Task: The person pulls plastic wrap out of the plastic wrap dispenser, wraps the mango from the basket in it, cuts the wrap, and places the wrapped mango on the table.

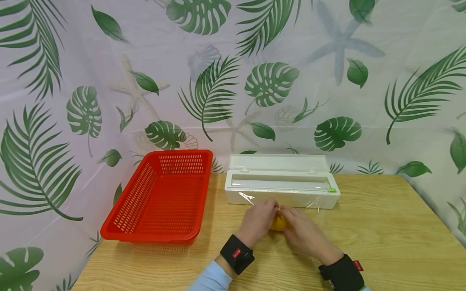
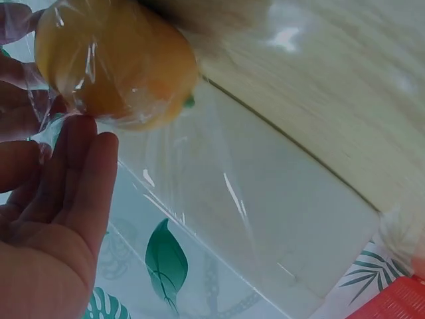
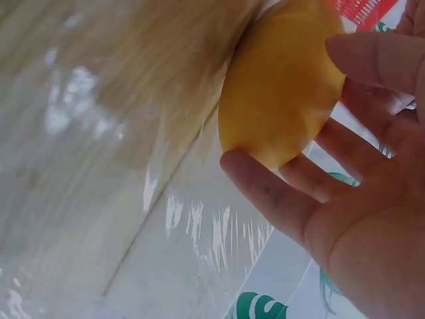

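Observation:
A yellow-orange fruit (image 1: 278, 223) lies on the wooden table (image 1: 382, 238), just in front of a white cling-film dispenser box (image 1: 282, 190) with its lid up. My left hand (image 1: 258, 220) and right hand (image 1: 303, 234) cup the fruit from either side, fingertips meeting over its top. In the left wrist view clear film (image 2: 219, 193) wraps the fruit (image 2: 116, 63) and drapes over my fingers (image 2: 73, 173). Seen from the right wrist, my curved fingers (image 3: 312, 186) cradle the fruit (image 3: 282, 86), and more film (image 3: 199, 232) stretches toward the box.
A red perforated plastic basket (image 1: 164, 198) with nothing in it sits left of the dispenser. A leaf-patterned curtain (image 1: 327, 81) closes off the back and sides. Bare table runs to the right and in front of my hands.

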`<state>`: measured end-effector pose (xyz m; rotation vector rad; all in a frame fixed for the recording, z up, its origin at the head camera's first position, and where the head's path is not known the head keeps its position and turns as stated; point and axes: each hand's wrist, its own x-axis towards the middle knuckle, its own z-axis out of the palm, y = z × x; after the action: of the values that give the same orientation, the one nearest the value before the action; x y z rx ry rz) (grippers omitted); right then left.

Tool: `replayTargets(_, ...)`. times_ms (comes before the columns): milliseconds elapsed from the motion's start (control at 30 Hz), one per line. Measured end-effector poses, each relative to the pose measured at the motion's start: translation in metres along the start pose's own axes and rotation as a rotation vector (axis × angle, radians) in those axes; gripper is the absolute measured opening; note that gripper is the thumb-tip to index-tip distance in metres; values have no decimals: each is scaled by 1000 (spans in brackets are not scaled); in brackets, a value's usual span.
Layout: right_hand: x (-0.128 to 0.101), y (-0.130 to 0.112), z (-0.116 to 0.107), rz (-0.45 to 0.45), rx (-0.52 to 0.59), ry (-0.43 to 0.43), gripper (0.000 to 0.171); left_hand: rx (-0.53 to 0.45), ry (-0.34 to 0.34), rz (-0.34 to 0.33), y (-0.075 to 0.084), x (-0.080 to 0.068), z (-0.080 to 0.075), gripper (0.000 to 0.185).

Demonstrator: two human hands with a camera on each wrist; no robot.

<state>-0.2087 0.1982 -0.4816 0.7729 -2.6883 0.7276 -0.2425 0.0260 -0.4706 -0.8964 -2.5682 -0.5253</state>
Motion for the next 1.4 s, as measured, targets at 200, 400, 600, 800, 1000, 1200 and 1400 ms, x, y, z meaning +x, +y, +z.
replayTargets(200,1,1,-7,67,147,-54,52,-3,28,5,3,-4,0,34)
replayTargets(400,1,4,-7,87,171,-60,57,-77,-21,23,-1,-5,-1,49)
replayTargets(600,2,6,-7,17,156,-53,66,-86,-35,46,-5,-3,-1,38)
replayTargets(800,3,5,-7,-9,109,-67,60,-87,-17,23,-7,-1,4,30)
replayTargets(1000,1,4,-5,11,78,-64,48,-130,26,-2,-12,-5,11,20)
replayTargets(1200,0,5,-6,32,82,-77,47,-58,65,51,-18,-10,17,7)
replayTargets(1400,-1,5,-6,53,102,-78,47,-13,72,90,-19,-13,16,10)
